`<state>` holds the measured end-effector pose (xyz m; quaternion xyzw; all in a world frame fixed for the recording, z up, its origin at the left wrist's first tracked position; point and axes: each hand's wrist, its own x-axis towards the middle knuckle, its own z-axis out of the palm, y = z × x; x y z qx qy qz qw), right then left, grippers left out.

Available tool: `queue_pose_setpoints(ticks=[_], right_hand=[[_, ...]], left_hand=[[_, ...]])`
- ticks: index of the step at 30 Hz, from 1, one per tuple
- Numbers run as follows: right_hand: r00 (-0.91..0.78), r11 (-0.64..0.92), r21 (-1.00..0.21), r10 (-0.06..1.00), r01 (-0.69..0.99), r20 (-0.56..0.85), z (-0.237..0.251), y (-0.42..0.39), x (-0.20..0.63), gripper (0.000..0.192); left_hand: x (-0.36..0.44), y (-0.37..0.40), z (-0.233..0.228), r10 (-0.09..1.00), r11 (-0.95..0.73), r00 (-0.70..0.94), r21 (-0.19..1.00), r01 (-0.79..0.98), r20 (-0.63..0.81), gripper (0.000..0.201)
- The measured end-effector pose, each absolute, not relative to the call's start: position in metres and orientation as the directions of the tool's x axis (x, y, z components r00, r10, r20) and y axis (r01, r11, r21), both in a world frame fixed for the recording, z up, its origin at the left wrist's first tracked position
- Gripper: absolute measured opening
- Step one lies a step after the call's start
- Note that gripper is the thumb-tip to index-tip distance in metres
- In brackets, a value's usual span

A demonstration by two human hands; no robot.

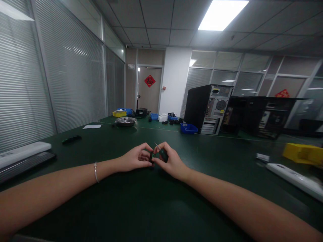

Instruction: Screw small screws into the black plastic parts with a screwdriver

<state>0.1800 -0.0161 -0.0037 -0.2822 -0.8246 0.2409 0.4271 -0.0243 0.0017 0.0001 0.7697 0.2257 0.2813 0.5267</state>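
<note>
An office with blind-covered glass walls and a lit ceiling panel is seen around a long dark green table (141, 208). Near the middle of the table, the two hands are brought together, fingertips touching. The right hand (168, 160) is closed around a small screwdriver (161, 153) — its dark green handle is gripped and its thin metal shaft sticks up and to the left. The left hand (136, 158), a bracelet (96, 172) on its wrist, is pinched on a small dark part (150, 156) held against the right fingers; what that part is cannot be told.

Toward the far edge a metal bowl (126, 121), a yellow bin (119, 114) and blue bins (188, 128) are set, with an open computer tower (208, 108) standing beside them. At the left edge a white flat case (24, 152) is laid — at the right edge, another yellow bin (301, 153) and a white power strip (292, 176).
</note>
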Motion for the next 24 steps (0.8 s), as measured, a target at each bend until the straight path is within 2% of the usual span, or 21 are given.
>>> queue_pose_setpoints(ticks=[9,13,19,24], right_hand=[[-0.490,0.761,-0.558,0.644,0.332,0.587,-0.0017,-0.0173,0.1815,0.022],[-0.532,0.803,-0.486,0.594,0.345,0.604,0.0008,-0.0201,0.1813,0.021],[-0.563,0.838,-0.426,0.545,0.342,0.621,-0.0014,-0.0223,0.1781,0.022],[-0.536,0.845,-0.397,0.535,0.359,0.653,-0.0033,-0.0207,0.1775,0.021]], left_hand=[[-0.0242,0.0005,0.0032,0.648,-0.218,0.744,0.975,-0.028,0.166,0.045],[-0.0215,-0.0031,0.0053,0.684,-0.154,0.717,0.987,-0.034,0.131,0.038],[-0.0180,-0.0028,0.0026,0.711,-0.173,0.691,0.985,-0.007,0.129,0.028],[-0.0174,-0.0029,0.0032,0.723,-0.153,0.678,0.988,-0.028,0.132,0.030]])
